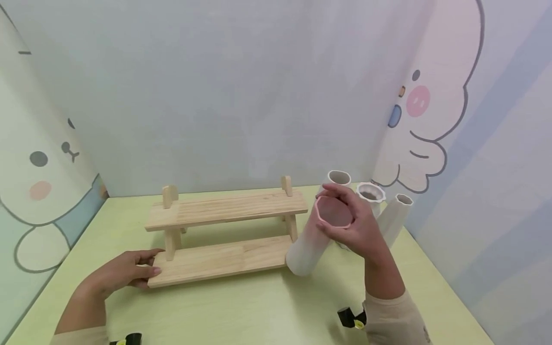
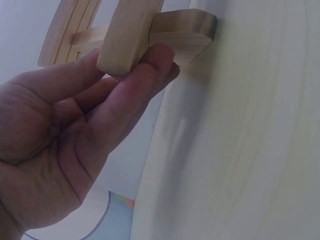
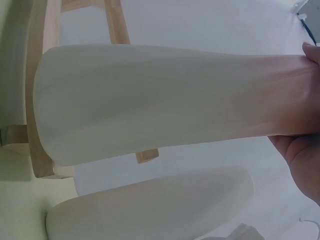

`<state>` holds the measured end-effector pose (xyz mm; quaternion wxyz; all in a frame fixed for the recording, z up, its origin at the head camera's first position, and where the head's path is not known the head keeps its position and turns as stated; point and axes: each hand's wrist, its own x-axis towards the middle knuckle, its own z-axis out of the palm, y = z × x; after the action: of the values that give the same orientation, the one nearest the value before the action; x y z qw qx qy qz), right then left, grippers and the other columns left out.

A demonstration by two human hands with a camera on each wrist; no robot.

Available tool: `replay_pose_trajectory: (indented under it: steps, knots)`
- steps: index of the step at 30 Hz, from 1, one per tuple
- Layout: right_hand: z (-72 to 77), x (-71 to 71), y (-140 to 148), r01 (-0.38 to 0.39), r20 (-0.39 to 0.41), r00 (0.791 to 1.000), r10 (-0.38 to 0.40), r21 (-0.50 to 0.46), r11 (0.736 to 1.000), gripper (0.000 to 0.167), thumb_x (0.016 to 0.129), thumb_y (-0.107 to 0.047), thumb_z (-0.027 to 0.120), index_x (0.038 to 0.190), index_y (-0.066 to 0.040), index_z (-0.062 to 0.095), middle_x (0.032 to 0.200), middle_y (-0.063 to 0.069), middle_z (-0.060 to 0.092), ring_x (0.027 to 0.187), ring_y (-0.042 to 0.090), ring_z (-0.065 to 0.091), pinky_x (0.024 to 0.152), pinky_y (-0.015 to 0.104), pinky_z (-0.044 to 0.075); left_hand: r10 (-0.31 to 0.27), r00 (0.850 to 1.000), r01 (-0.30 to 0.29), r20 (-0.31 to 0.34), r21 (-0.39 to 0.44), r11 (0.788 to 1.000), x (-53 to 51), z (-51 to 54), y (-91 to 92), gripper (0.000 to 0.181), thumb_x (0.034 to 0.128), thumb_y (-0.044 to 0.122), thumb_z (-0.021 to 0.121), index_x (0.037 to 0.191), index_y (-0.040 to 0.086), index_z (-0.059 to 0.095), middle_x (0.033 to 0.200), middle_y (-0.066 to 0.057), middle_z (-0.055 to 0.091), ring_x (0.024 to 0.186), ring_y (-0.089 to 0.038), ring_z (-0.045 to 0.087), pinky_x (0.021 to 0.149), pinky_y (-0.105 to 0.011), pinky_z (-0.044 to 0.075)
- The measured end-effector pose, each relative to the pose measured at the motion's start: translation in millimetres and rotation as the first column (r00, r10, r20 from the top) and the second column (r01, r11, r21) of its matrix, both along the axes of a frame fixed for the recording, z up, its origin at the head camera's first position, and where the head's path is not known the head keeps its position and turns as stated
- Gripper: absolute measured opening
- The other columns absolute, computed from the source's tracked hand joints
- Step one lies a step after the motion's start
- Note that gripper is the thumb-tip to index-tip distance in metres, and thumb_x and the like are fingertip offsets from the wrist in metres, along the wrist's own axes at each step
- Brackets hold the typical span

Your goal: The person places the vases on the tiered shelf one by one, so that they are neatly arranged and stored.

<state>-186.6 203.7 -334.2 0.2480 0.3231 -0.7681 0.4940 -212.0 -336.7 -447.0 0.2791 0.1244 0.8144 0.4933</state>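
We find the right hand [image 1: 360, 221] right of centre in the head view. Its thumb and fingers are parted to the width of a pink and white vase [image 1: 307, 244] and hold it round the top, near the rim. The vase is tilted, its pink mouth leaning to the upper right and its white base to the lower left. We note that the base overlaps the right end of the wooden shelf's lower board [image 1: 224, 261]; we cannot tell whether the two touch.

We find the left hand [image 1: 122, 272] at the lower left. It pinches the left end of the lower board, with only a narrow gap between thumb and fingers, as the left wrist view confirms. The wooden shelf [image 1: 233, 209] has two tiers and stands on a pale green table [image 1: 224, 314], left of centre.

Behind the right hand we record three more pieces: a white vase [image 1: 339, 178] with a wide mouth, a white pot [image 1: 372, 193] with a scalloped rim, and a slim white vase [image 1: 394, 219] furthest right. Cartoon figures mark the left wall [image 1: 36, 191] and right wall [image 1: 444, 72].
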Motion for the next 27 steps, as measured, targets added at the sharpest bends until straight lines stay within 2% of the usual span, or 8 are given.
replay_pose_trajectory:
  steps: [6,13,17,22,27]
  knots:
    - [0.3,-0.6,-7.5,0.001,-0.039,0.999,-0.001,-0.010,1.000,0.076,0.064,0.012,0.082,0.133,-0.002,0.054,0.113,0.015,0.065,0.104,0.017,0.063,0.085,0.021,0.050,0.001,1.000,-0.001,-0.012,0.002,1.000,-0.8,-0.9,1.8,0.068,0.0989,0.024,0.060,0.150,-0.008,0.028,0.095,-0.009,0.050,0.080,-0.013,0.064,0.073,-0.031,0.056]
    - [4.2,-6.7,-23.9,-0.028,-0.001,1.000,0.028,-0.020,0.999,0.073,0.068,0.009,0.082,0.133,-0.005,0.055,0.114,0.013,0.065,0.102,0.019,0.064,0.080,0.023,0.053,0.025,1.000,-0.025,-0.006,-0.008,1.000,0.1,-0.7,1.1,0.069,0.0978,0.025,0.062,0.149,-0.008,0.029,0.093,-0.008,0.049,0.079,-0.013,0.063,0.072,-0.031,0.056]
    - [6.4,-13.8,-35.2,-0.046,0.010,0.999,0.046,0.015,0.999,0.070,0.069,0.005,0.084,0.132,-0.006,0.055,0.114,0.010,0.066,0.101,0.020,0.065,0.081,0.024,0.054,0.042,0.999,-0.042,-0.004,-0.027,0.999,0.1,0.5,2.4,0.069,0.0973,0.027,0.062,0.149,-0.008,0.031,0.092,-0.009,0.050,0.077,-0.014,0.064,0.072,-0.030,0.056]
    - [7.5,-24.7,-50.6,-0.066,-0.009,0.998,0.067,0.071,0.995,0.069,0.069,-0.001,0.085,0.131,-0.006,0.056,0.113,0.007,0.068,0.101,0.019,0.065,0.083,0.024,0.053,0.047,0.999,-0.047,-0.003,-0.006,0.999,1.0,-0.4,4.1,0.068,0.0969,0.026,0.063,0.148,-0.007,0.033,0.094,-0.010,0.050,0.078,-0.015,0.064,0.071,-0.031,0.056]
    - [11.7,-33.6,-65.8,-0.077,-0.037,0.996,0.082,0.117,0.990,0.069,0.071,-0.007,0.086,0.132,-0.012,0.056,0.114,0.004,0.068,0.100,0.019,0.065,0.083,0.027,0.053,0.052,0.999,-0.052,-0.001,0.011,0.999,-0.3,-1.0,4.3,0.067,0.0961,0.024,0.064,0.148,-0.006,0.034,0.098,-0.011,0.053,0.081,-0.015,0.064,0.072,-0.032,0.057]
